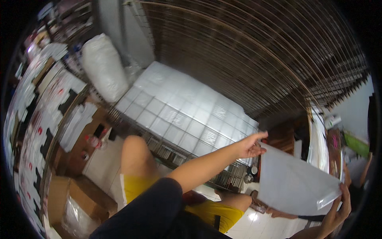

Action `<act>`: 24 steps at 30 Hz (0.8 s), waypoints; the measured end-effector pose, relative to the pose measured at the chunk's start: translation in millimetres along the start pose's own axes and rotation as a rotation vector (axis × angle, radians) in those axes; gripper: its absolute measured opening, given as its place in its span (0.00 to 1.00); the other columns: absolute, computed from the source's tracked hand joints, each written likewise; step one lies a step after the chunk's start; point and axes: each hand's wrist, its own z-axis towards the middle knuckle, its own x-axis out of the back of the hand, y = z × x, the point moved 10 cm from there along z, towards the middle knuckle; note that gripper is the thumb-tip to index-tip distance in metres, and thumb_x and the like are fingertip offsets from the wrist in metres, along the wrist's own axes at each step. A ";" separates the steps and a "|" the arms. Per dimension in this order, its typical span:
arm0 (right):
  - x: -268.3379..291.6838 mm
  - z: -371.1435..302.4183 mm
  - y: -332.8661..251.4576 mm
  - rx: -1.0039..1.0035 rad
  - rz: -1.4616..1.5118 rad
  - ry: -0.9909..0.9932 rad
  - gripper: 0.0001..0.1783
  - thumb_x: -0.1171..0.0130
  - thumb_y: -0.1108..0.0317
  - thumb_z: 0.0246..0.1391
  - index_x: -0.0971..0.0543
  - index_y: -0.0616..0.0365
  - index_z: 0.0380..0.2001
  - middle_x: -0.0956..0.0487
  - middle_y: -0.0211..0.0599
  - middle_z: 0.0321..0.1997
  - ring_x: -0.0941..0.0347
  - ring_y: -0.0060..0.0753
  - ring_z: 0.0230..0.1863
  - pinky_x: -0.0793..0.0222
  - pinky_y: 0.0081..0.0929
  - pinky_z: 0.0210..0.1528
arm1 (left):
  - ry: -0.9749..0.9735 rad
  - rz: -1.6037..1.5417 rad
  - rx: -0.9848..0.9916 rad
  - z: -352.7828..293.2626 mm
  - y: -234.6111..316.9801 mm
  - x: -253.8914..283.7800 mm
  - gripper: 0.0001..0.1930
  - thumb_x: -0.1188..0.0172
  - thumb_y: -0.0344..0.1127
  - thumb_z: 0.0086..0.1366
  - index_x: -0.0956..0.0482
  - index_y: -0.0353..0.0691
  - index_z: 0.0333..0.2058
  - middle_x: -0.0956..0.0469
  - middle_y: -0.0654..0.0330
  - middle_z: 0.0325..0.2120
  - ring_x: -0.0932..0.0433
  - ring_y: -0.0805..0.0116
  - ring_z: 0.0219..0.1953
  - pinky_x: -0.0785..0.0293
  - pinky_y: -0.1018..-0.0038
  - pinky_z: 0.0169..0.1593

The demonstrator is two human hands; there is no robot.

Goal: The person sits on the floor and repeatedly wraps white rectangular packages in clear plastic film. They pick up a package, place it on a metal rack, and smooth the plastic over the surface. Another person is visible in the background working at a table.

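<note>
Pinches sheet (296, 179) near its lower-right corner with right hand (340, 208), and meets its upper-left corner with left hand (249, 146), half-curled with thumb parted; cannot tell if gripping there. Spans both hands lengthwise, slanting down rightward, right of white stack (181, 107).

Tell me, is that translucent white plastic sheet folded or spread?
Spread: the translucent white plastic sheet forms one broad panel between the left hand and right hand. Doubled layers: cannot tell.
</note>
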 end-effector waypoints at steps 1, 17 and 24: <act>-5.9 1.6 -9.9 0.006 0.049 0.014 0.13 0.53 0.76 0.57 0.25 0.68 0.43 0.23 0.46 0.44 0.29 0.37 0.48 0.37 0.32 0.54 | -0.007 -0.041 -0.002 1.3 -6.0 9.4 0.29 0.36 0.54 0.50 0.29 0.33 0.39 0.24 0.51 0.30 0.23 0.69 0.27 0.23 0.82 0.26; -398.7 91.6 -186.7 -0.515 1.453 -0.368 0.10 0.47 0.72 0.53 0.23 0.62 0.38 0.25 0.30 0.37 0.30 0.21 0.38 0.35 0.19 0.41 | 0.803 0.105 -0.912 -308.1 331.1 375.2 0.05 0.48 0.29 0.57 0.28 0.39 0.34 0.28 0.60 0.29 0.29 0.67 0.33 0.28 0.73 0.35; -471.0 83.7 -308.3 -0.568 1.751 -0.282 0.14 0.50 0.82 0.46 0.24 0.63 0.39 0.24 0.32 0.34 0.31 0.19 0.30 0.36 0.15 0.35 | 1.028 0.155 -1.210 -511.1 348.0 292.7 0.14 0.47 0.36 0.58 0.32 0.39 0.42 0.30 0.61 0.34 0.32 0.74 0.34 0.34 0.76 0.34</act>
